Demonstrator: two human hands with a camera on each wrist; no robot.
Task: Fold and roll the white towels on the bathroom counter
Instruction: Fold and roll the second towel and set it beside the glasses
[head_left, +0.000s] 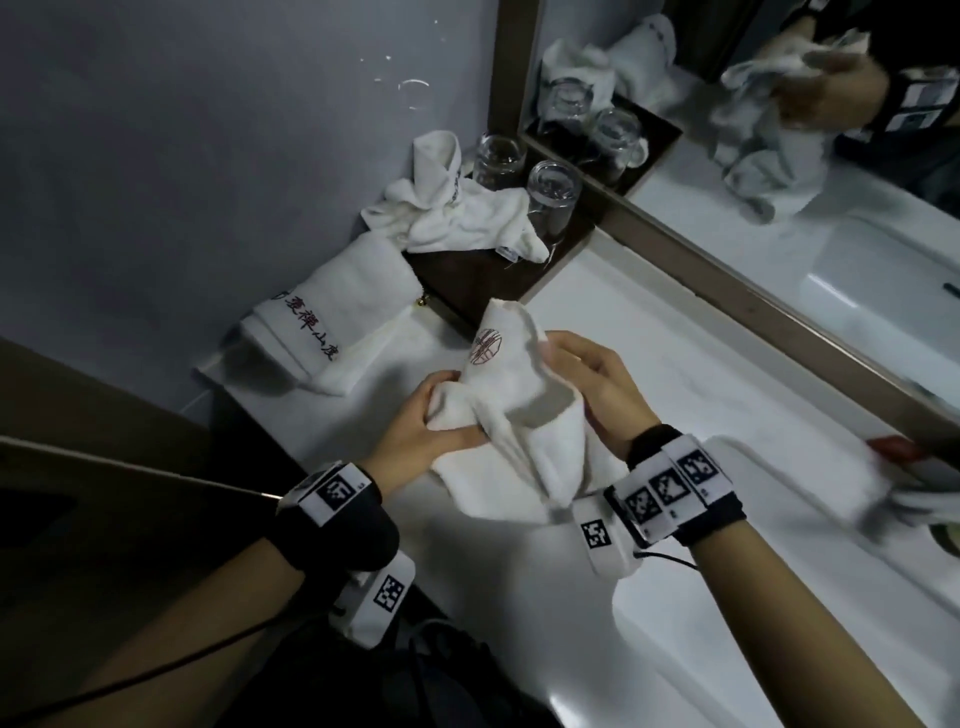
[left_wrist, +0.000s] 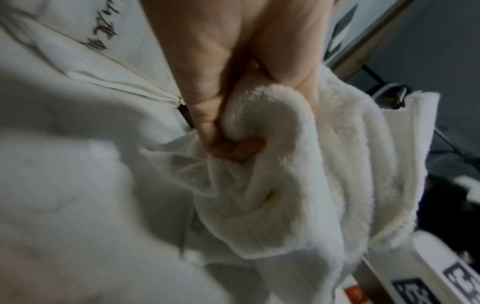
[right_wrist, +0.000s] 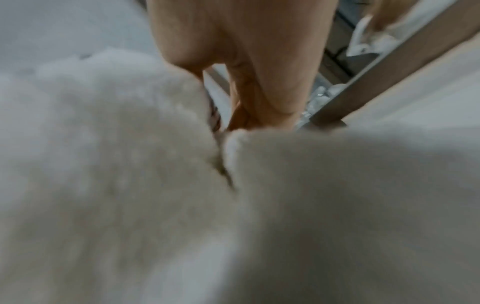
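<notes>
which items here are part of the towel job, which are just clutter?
Job:
- held towel, gripped by left hand and right hand
- folded towel by the wall
- crumpled towel on the dark tray

Lying about:
- two glasses on the tray
- mirror
- sink

Held mid-frame above the counter: white towel (head_left: 514, 410) with round red emblem, bunched. Upper left: folded towel (head_left: 332, 312) with dark lettering; above it, crumpled towel (head_left: 457, 218).
</notes>
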